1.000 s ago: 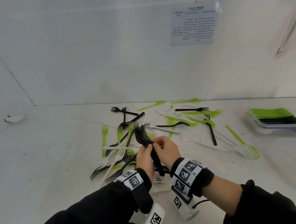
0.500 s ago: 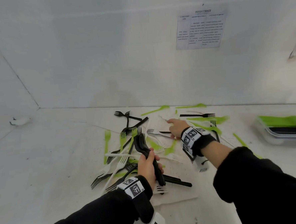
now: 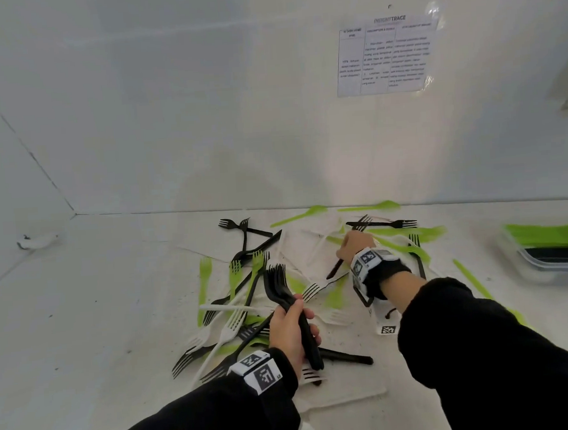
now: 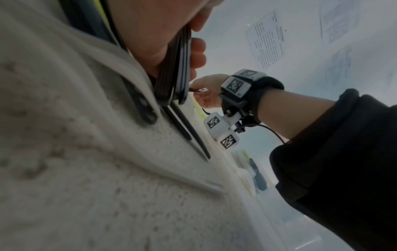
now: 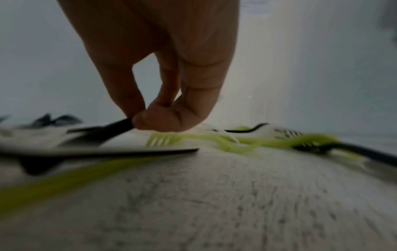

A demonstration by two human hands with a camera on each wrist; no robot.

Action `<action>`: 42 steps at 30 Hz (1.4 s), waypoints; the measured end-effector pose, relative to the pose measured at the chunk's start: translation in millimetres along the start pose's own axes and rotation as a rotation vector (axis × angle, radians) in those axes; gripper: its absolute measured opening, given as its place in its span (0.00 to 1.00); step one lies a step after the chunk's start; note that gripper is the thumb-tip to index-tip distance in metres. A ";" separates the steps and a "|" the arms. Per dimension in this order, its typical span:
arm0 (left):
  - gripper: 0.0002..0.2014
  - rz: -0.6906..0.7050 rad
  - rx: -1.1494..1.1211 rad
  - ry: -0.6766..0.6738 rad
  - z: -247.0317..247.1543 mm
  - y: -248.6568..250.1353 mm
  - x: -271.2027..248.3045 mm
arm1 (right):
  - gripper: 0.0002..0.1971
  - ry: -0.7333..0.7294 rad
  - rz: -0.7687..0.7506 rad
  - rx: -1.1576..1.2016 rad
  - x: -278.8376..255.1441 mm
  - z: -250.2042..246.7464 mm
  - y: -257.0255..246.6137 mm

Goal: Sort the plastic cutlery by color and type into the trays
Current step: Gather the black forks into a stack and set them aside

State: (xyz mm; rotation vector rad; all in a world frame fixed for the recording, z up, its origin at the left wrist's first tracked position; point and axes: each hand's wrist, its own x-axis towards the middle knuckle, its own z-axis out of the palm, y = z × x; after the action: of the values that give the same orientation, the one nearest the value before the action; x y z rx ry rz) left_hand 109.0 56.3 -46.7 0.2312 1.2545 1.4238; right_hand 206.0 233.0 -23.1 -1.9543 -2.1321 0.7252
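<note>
Both arms are in black long sleeves (image 3: 202, 416). Each wrist has a black strap (image 3: 387, 271) carrying white blocks printed with black square code markers (image 3: 262, 374). Under the right wrist hangs a white camera housing (image 4: 221, 130) with more markers, on a black bracket with a thin black cable (image 4: 271, 132) looping off it.

White desk (image 3: 100, 325), scuffed and speckled.
Loose black, green and white cutlery (image 3: 247, 283) scattered mid-desk; trays (image 3: 551, 258) at right edge.
</note>
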 end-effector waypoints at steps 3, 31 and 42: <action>0.04 0.001 0.020 0.003 0.9 -2.0 -0.6 | 0.13 0.059 0.131 0.422 0.3 -14.2 7.5; 0.05 0.017 0.071 -0.045 27.3 -17.1 -16.6 | 0.37 0.165 0.413 0.241 -26.4 -59.4 101.5; 0.06 0.018 0.059 -0.017 32.6 -22.7 -15.8 | 0.12 0.047 0.336 0.028 -21.8 -85.8 106.9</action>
State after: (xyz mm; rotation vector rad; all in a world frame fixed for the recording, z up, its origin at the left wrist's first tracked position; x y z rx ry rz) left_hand 151.6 55.6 -43.0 0.2942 1.2846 1.3989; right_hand 341.3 235.6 7.8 -2.3185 -1.7757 0.7462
